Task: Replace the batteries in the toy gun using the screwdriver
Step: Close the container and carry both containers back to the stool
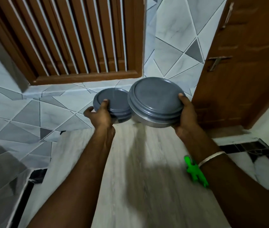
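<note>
You grasp a small tin (114, 102) in your left hand (100, 115), a large tin (153, 99) in your right hand (186, 116), likely clearing the desk (147, 162) for the toy gun (195, 171).

Pale grey wood-grain tabletop (122, 170), grain running away toward the far end. Meets a tiled wall along the far and left sides. Bears broad soft shadows across the middle. Carries, flat near the right edge, a bright green toy (194, 171), blurred and partly hidden under a forearm. At the far end, a smaller lidded container (114, 104) and a larger lidded container (155, 99) side by side; unclear whether resting on the top or raised off it.
</note>
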Demonstrator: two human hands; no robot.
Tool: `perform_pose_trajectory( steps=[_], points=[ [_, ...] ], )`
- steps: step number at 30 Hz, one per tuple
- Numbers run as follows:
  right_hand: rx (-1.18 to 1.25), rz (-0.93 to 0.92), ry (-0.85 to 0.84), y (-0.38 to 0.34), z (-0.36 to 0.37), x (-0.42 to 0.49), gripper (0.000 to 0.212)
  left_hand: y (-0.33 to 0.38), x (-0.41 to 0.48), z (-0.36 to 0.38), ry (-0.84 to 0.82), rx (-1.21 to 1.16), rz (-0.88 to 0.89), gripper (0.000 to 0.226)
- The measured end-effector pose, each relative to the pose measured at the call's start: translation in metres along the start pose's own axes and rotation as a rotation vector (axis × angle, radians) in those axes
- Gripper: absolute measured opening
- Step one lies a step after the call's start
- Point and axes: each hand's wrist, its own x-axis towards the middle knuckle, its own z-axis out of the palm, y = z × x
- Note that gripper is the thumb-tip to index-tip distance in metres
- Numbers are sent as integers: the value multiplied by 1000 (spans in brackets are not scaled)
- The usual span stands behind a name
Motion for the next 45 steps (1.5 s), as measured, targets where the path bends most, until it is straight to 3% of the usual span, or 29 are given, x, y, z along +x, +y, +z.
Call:
perform_pose_trajectory(
  steps=[14, 27, 37, 45],
  points=[
    [-110, 49, -236, -20, 23, -42, 41, 12, 2, -19, -13, -120, 24, 56],
    [-162, 217, -484, -31, 16, -3, 38, 13, -24, -35, 245, -197, 214, 64],
    [-344, 404, -710, -82, -84, -5, 44, -60, -214, -34, 611, -303, 295, 56],
    [-423, 536, -988, -82, -106, -87, 35, -83, -354, -96, 879, -372, 438, 35]
  ],
)
